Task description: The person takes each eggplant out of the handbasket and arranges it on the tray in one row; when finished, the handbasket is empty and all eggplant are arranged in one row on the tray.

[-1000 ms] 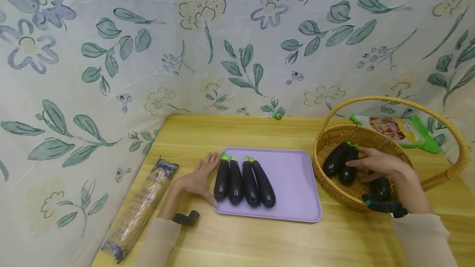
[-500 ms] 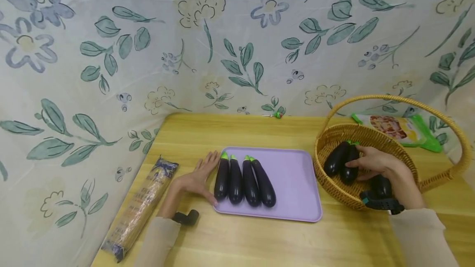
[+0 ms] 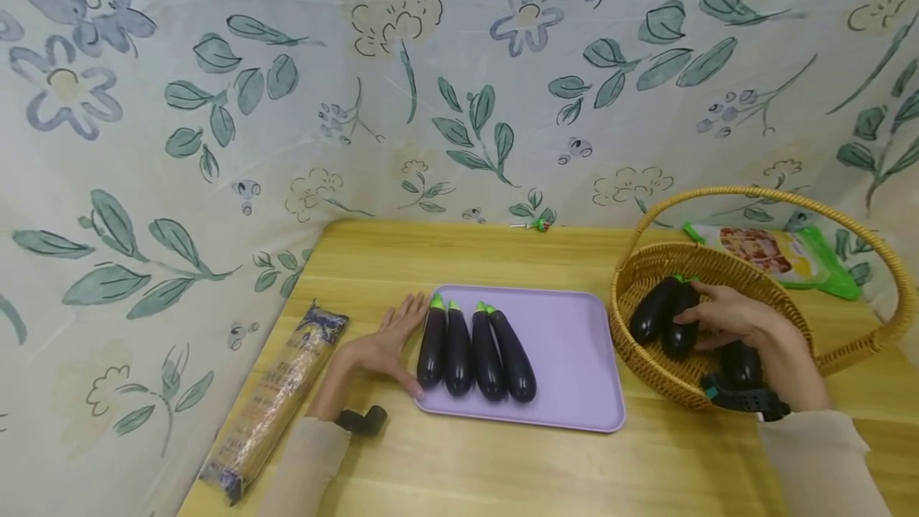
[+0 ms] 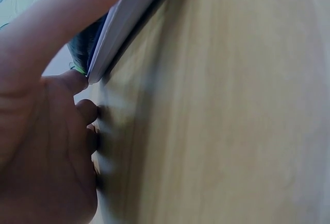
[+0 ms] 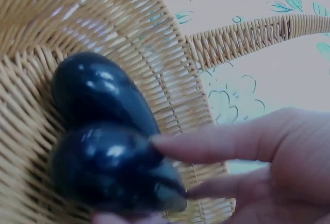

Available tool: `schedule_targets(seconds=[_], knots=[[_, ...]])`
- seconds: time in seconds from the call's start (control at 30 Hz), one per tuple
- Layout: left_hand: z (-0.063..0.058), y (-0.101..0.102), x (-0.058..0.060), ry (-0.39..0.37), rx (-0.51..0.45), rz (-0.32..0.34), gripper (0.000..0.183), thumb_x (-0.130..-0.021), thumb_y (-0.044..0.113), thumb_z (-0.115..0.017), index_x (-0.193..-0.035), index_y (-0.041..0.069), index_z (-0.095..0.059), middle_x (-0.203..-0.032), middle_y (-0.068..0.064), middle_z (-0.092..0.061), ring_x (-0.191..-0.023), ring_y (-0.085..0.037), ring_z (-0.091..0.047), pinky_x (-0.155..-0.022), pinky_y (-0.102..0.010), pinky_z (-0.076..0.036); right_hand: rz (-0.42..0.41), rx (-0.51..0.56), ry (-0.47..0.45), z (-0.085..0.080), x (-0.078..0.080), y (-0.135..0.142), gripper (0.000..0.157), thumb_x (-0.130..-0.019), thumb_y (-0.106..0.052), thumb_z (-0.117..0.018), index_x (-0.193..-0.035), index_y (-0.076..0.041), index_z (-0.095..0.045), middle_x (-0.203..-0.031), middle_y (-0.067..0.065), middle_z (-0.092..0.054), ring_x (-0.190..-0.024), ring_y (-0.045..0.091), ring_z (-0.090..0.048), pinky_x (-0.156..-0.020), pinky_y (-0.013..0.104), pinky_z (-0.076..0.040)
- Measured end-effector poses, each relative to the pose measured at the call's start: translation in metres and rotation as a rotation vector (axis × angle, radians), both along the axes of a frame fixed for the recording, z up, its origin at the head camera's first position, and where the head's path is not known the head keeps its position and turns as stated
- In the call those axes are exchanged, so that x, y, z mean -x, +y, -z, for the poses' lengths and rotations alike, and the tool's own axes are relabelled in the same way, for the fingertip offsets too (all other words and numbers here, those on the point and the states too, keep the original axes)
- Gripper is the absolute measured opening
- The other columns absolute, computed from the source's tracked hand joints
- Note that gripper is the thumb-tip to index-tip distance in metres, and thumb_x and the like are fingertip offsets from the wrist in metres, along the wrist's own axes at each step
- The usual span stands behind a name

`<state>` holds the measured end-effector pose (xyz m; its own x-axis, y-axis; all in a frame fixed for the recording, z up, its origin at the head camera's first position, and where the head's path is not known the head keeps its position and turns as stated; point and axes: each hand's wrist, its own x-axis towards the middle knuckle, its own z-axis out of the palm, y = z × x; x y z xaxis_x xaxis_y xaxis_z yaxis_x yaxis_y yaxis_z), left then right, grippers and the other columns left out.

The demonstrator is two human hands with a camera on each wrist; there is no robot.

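Observation:
A lilac tray (image 3: 574,357) lies on the table, bearing several dark purple eggplants (image 3: 513,357) side by side. At its left edge rests my left hand (image 3: 376,351), fingers spread, thumb at the near corner; the left wrist view shows the fingertips beside the tray's rim (image 4: 111,41). Inside the wicker basket (image 3: 632,361) on the right, my right hand (image 3: 739,316) grips an eggplant (image 3: 680,333) between thumb and fingers. Another eggplant (image 3: 652,311) lies against that one's left side, and a third (image 3: 741,361) is partly hidden under the right wrist. Both basket eggplants near the hand show their rounded ends in the right wrist view.
A long clear package of noodle-like sticks (image 3: 276,405) lies left of the left forearm. The basket's tall handle (image 3: 761,195) arches behind the right hand. Beyond it lies a green-edged food bag (image 3: 775,254). A small green item (image 3: 540,224) is at the table's back edge.
My right hand's fingers have drawn in around the eggplant from a more spread pose. The left hand has stayed at the tray's edge, and the tray's eggplants have not moved.

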<state>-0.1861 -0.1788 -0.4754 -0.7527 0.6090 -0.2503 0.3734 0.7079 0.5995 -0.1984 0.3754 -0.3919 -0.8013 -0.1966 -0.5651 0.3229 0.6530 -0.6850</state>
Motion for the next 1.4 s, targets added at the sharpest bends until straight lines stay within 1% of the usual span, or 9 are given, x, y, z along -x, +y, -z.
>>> schedule_targets(seconds=[0.1, 0.2, 0.33, 0.47, 0.57, 0.67, 0.8, 1.1, 1.4], knots=[[-0.002, 0.0, 0.0, -0.003, 0.0, -0.001, 0.156, -0.06, 0.045, -0.099, -0.165, 0.007, 0.01, -0.172, -0.017, 0.021, -0.159, -0.038, 0.021, -0.128, -0.061, 0.011, 0.011, 0.02, 0.027, -0.004, -0.002, 0.003, 0.099, -0.104, -0.021, -0.057, -0.157, 0.007, 0.022, -0.071, 0.0, -0.053, -0.07, 0.013, -0.061, -0.081, 0.038, -0.066], [-0.003, 0.0, -0.001, -0.008, -0.001, -0.007, 0.156, -0.06, 0.044, -0.099, -0.165, 0.007, 0.01, -0.172, -0.017, 0.02, -0.159, -0.038, 0.02, -0.128, -0.061, 0.011, 0.014, 0.043, 0.069, -0.009, -0.006, 0.007, 0.096, -0.105, -0.023, -0.056, -0.158, 0.004, 0.02, -0.11, 0.033, -0.06, -0.087, 0.018, -0.064, -0.086, 0.042, -0.066], [-0.003, -0.002, -0.001, -0.009, -0.003, -0.015, 0.156, -0.059, 0.044, -0.099, -0.165, 0.007, 0.01, -0.172, -0.017, 0.02, -0.159, -0.038, 0.02, -0.128, -0.061, 0.011, -0.003, 0.091, 0.133, -0.014, -0.012, 0.012, 0.091, -0.109, -0.025, -0.052, -0.16, -0.001, 0.02, -0.158, 0.051, -0.008, -0.119, 0.048, -0.059, -0.091, 0.046, -0.064], [-0.002, -0.002, -0.002, 0.001, -0.006, -0.01, 0.156, -0.059, 0.043, -0.099, -0.165, 0.006, 0.009, -0.172, -0.018, 0.02, -0.159, -0.039, 0.02, -0.128, -0.062, 0.011, 0.003, 0.148, 0.184, -0.021, -0.023, 0.014, 0.087, -0.111, -0.024, -0.049, -0.161, -0.008, 0.02, -0.159, 0.05, 0.008, -0.138, 0.059, -0.037, -0.092, 0.045, -0.063], [-0.001, -0.001, -0.003, 0.0, -0.017, 0.001, 0.155, -0.06, 0.043, -0.099, -0.165, 0.004, 0.009, -0.171, -0.019, 0.02, -0.159, -0.04, 0.02, -0.128, -0.063, 0.012, 0.002, 0.151, 0.213, -0.025, -0.034, 0.012, 0.085, -0.111, -0.024, -0.047, -0.161, -0.012, 0.021, -0.159, 0.051, 0.005, -0.123, 0.022, -0.062, -0.091, 0.043, -0.063], [0.001, -0.001, -0.005, -0.008, -0.029, 0.002, 0.155, -0.061, 0.041, -0.099, -0.164, 0.004, 0.009, -0.171, -0.019, 0.021, -0.158, -0.041, 0.021, -0.127, -0.064, 0.013, -0.011, 0.123, 0.243, -0.028, -0.046, 0.007, 0.083, -0.112, -0.025, -0.046, -0.162, -0.017, 0.019, -0.155, 0.052, -0.01, -0.096, -0.014, -0.056, -0.09, 0.043, -0.063], [0.002, 0.0, -0.005, -0.005, -0.031, -0.004, 0.155, -0.06, 0.042, -0.099, -0.165, 0.005, 0.009, -0.171, -0.019, 0.02, -0.159, -0.04, 0.02, -0.127, -0.063, 0.012, -0.04, 0.143, 0.266, -0.03, -0.062, 0.002, 0.081, -0.111, -0.025, -0.047, -0.164, -0.03, 0.014, -0.158, 0.047, -0.013, -0.117, 0.012, -0.06, -0.086, 0.035, -0.062], [0.003, 0.001, 0.001, -0.007, -0.019, 0.008, 0.155, -0.062, 0.045, -0.098, -0.165, 0.007, 0.011, -0.172, -0.017, 0.021, -0.159, -0.037, 0.022, -0.128, -0.062, 0.013, -0.172, 0.328, 0.295, -0.021, -0.083, -0.024, 0.079, -0.108, -0.011, -0.051, -0.167, -0.038, -0.005, -0.157, -0.006, -0.035, -0.123, -0.018, -0.047, -0.085, 0.026, -0.057], [0.001, 0.0, 0.0, -0.005, -0.018, 0.003, 0.154, -0.062, 0.043, -0.099, -0.165, 0.006, 0.01, -0.172, -0.017, 0.021, -0.159, -0.039, 0.021, -0.128, -0.062, 0.012, -0.219, 0.42, 0.251, -0.02, -0.083, -0.105, 0.084, -0.099, -0.019, -0.069, -0.166, -0.033, -0.02, -0.172, 0.017, -0.02, -0.142, 0.013, -0.045, -0.098, 0.025, -0.053]])
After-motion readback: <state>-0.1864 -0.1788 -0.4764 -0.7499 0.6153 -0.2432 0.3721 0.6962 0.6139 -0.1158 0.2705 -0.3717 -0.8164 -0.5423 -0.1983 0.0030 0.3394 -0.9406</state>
